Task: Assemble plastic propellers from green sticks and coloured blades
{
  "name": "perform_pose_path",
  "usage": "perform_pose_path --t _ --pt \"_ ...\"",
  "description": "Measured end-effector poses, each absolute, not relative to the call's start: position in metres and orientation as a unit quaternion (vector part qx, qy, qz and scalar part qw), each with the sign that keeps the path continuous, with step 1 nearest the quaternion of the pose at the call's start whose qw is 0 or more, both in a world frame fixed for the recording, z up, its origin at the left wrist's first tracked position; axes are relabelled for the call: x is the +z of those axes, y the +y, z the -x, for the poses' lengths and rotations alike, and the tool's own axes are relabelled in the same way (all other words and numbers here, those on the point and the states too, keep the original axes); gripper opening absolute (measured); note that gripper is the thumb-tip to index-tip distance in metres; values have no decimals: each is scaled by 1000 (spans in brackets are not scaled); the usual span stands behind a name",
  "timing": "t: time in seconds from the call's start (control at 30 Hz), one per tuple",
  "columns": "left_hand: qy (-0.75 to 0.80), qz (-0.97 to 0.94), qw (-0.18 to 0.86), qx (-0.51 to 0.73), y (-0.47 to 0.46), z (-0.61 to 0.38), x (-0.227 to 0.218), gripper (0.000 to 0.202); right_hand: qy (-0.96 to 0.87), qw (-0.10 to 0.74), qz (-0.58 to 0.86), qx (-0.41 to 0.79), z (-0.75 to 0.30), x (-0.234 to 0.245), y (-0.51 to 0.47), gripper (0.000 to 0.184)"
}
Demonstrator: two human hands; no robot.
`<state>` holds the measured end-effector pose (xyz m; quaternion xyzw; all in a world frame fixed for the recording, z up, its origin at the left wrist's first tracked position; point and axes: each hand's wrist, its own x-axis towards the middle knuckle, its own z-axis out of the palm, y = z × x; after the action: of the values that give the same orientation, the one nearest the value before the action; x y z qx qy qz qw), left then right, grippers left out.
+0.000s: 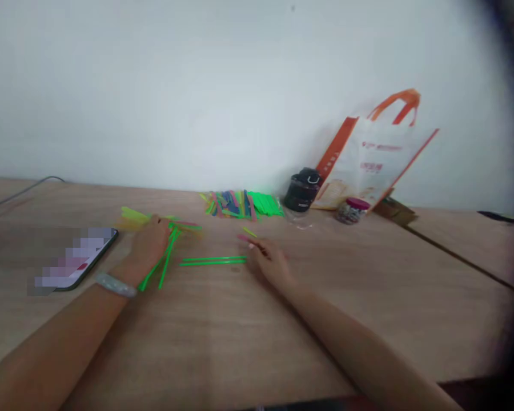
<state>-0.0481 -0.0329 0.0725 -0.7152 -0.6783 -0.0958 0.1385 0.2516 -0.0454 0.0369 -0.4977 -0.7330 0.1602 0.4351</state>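
Forearms (360,337) flank roomy tabletop (223,365), right hand (274,264) pinching pink stick (242,237), left hand (151,242) too blurred to tell grip.

A plain, pale wall (154,85) with a faint blue-grey cast fills the upper part of the view, marked by a small dark spot (293,8) near the top. Against its foot sits a wide wooden tabletop (223,342), light brown with a soft grain running mostly sideways. Toward the right, a thin dark line (466,260) slants across the wood; whether it is a seam or a slim object is unclear. Past the near edge, at lower right, lies a dark area (480,397), too dim to make out. The light is soft and fairly even.
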Motion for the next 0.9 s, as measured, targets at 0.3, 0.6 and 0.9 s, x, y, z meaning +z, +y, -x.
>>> perform_pose_path --t 0.3,0.6,0.9 --pt "-582 778 178 -156 -48 19 74 26 -720 399 567 40 -291 35 -18 25" --pt "-396 903 101 -132 -78 -43 50 22 -775 203 596 -58 -292 36 -20 18" --pt "-402 903 63 -134 -77 -41 43 22 -778 157 603 -87 -284 44 -28 19"
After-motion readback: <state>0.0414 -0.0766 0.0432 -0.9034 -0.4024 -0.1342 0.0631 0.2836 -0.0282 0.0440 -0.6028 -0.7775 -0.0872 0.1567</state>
